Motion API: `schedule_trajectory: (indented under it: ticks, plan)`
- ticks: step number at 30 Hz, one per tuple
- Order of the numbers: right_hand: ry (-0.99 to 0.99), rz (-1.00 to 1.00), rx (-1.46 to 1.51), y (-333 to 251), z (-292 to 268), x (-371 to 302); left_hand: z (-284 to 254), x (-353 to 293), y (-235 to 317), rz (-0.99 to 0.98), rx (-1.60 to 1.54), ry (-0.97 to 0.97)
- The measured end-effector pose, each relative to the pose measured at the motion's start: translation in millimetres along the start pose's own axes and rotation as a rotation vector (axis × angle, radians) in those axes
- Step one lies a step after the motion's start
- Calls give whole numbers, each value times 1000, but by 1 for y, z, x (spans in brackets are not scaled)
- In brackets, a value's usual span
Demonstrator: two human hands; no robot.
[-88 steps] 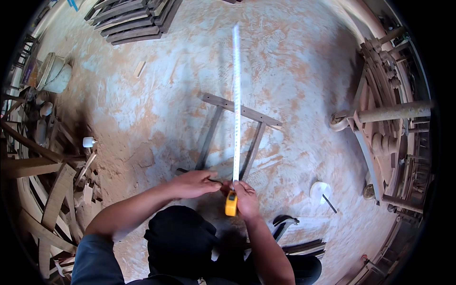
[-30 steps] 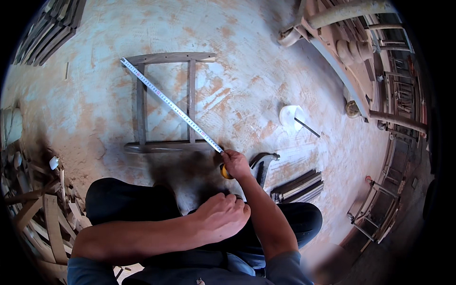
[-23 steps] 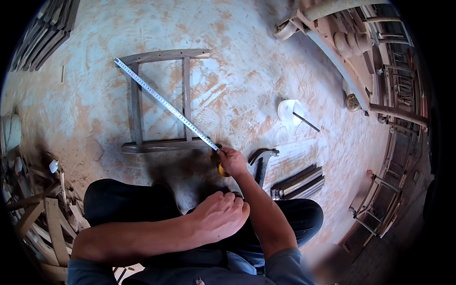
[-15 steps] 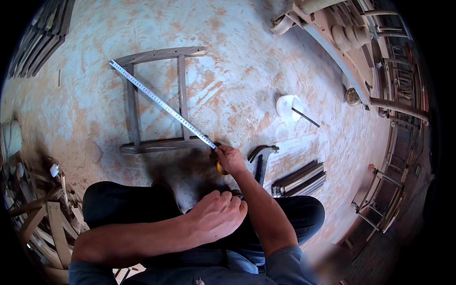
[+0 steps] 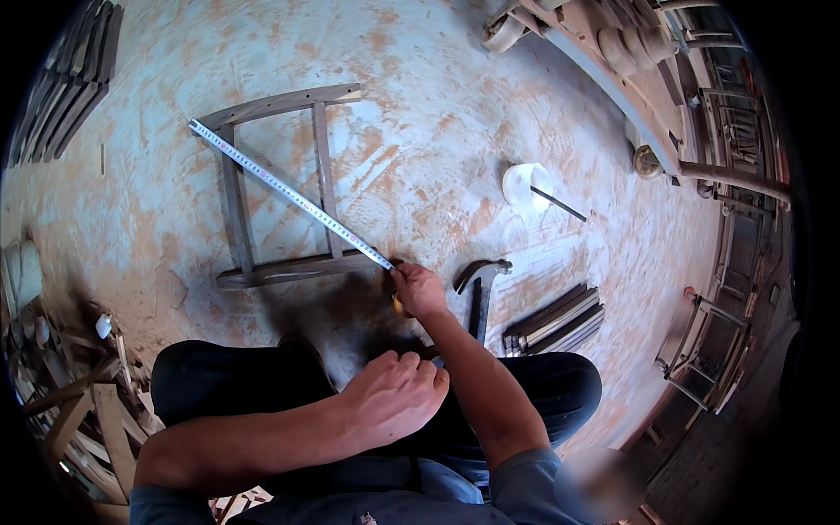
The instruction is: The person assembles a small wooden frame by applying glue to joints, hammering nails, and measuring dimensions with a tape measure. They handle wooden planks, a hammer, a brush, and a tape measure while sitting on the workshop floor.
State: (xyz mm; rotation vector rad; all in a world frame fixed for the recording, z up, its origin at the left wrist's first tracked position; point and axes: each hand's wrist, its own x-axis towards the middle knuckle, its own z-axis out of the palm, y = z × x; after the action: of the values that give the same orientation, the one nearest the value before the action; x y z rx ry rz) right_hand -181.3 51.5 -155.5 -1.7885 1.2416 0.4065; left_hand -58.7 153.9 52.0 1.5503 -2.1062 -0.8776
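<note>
A dark wooden frame lies on the floor, two curved rails joined by two crossbars. An extended white tape measure crosses it diagonally, its tip at the far left corner. My right hand is closed round the tape's yellow case by the near right corner. My left hand is curled above my lap, beside my right forearm; whatever its fingers hold, if anything, is hidden. A claw hammer lies right of my right hand.
Dark wooden strips lie beside my right knee. Beyond stands a white tub with a dark rod across it. Wood offcuts heap at the lower left, stacked pieces at far left. A wooden bench stands at far right.
The view has shifted slightly, so the frame and tub appear a little further left. Both hands keep their poses, and the tape still spans the frame diagonally.
</note>
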Motion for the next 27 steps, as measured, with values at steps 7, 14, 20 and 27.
schedule_trajectory:
  ticks: [7, 14, 20, 27]
  plan:
    - [229, -256, -92, 15, 12, 0, 3, 2, 1, 9, 23, -53]
    - [125, -159, -56, 4, 4, -1, 6, 3, 0, 10, 28, -33]
    - [90, -139, -81, 7, 4, 0, 5, 7, 1, 4, 23, -62]
    - [56, -107, -46, 7, 5, 2, 6, 8, 0, -1, 28, -66]
